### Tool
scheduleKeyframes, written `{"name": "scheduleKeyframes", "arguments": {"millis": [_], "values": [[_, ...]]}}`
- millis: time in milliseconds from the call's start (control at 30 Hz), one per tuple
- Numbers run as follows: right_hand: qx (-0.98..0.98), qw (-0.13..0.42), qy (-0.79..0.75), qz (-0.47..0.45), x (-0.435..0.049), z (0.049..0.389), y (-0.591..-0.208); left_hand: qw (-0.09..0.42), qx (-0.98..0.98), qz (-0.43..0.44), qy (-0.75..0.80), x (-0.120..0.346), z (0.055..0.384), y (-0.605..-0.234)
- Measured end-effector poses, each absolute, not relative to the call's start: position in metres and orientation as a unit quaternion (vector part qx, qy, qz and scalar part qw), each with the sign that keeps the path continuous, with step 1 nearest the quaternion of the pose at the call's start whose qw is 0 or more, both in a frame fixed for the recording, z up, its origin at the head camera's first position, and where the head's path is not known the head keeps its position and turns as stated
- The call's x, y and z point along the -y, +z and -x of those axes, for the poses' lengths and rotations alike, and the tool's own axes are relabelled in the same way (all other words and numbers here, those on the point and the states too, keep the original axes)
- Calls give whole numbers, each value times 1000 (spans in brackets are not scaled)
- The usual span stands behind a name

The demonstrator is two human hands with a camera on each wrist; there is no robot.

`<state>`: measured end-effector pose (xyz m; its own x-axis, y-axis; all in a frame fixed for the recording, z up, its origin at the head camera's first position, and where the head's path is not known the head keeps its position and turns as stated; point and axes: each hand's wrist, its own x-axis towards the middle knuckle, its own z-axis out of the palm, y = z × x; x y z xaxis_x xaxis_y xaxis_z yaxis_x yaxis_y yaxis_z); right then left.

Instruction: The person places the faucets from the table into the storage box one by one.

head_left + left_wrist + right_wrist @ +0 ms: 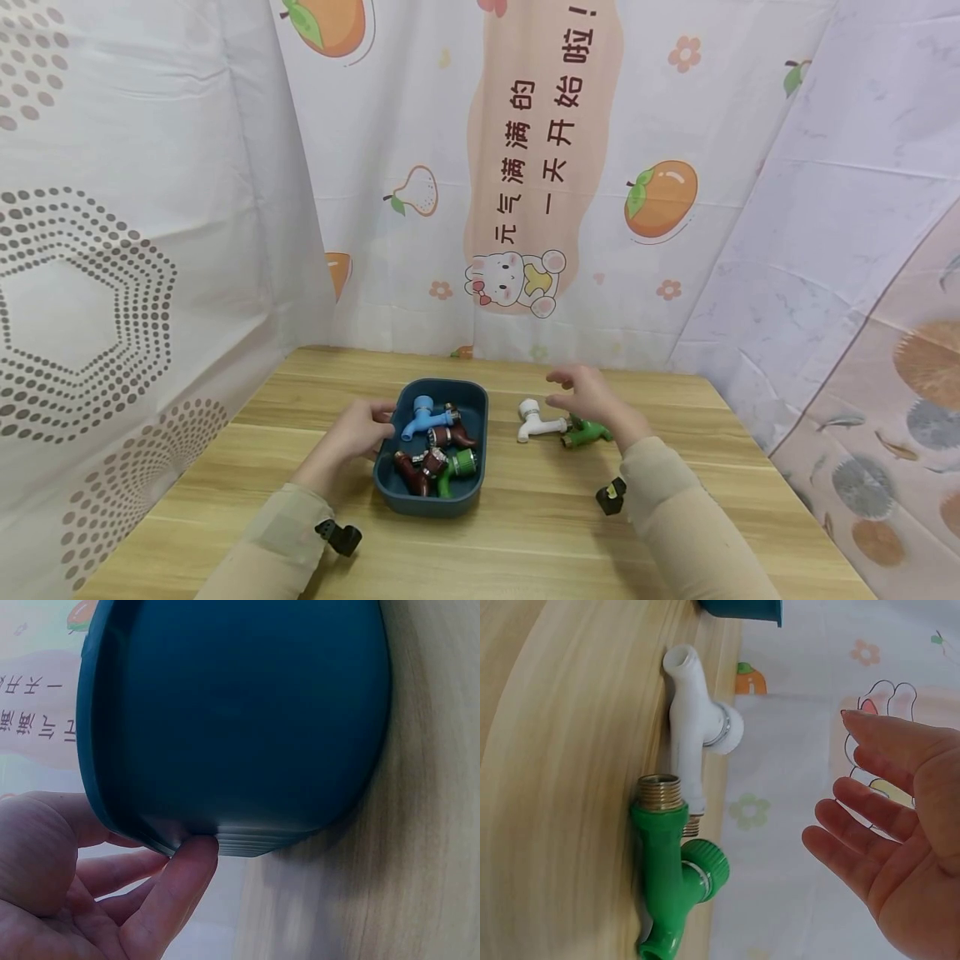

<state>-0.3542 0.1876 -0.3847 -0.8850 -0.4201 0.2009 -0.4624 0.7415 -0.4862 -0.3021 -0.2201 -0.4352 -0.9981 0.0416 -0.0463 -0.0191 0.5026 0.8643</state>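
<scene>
My left hand [358, 429] grips the left rim of a dark blue bin [480, 417]. In the left wrist view a fingertip [199, 851] presses the ribbed outer wall, and the rim hides part of another digit. Inside the bin lie a blue tap [426, 419], two dark red taps [459, 434] and a green tap [459, 463]. My right hand [592, 396] hovers with spread, loosely bent fingers and holds nothing. Below it on the table lie a white tap [690, 727] and another green tap [664, 862] with a brass thread, close together.
The wooden table [540, 533] reaches back to a printed curtain [420, 275]. Patterned cloth walls [247, 208] stand at left and right. A small black device [341, 537] is worn at each wrist.
</scene>
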Motion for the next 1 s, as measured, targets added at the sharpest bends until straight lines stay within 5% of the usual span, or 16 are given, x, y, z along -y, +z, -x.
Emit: {"name": "scheduleKeyframes", "arguments": {"millis": [1000], "values": [[938, 12, 266, -223, -194, 361, -420, 25, -867, -15, 498, 220, 301, -435]]}}
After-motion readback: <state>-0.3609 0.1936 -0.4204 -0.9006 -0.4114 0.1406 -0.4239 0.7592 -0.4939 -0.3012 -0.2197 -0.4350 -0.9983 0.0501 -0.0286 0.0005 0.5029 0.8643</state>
